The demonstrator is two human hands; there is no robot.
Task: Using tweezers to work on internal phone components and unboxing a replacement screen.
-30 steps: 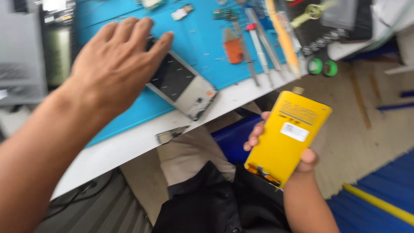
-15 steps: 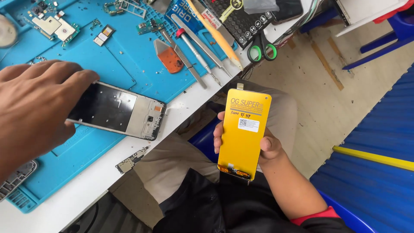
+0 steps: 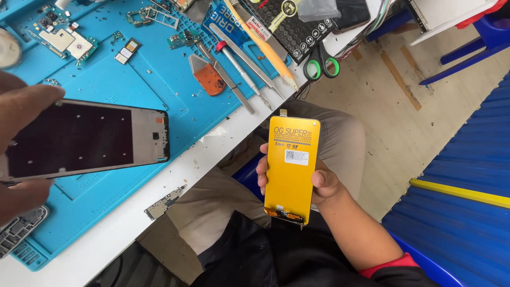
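Left hand half out of frame

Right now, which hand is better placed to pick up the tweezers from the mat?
Neither is free. Right hand, probably: it is nearer the tweezers, though it holds the yellow panel. Left hand grips the phone frame at the far side.
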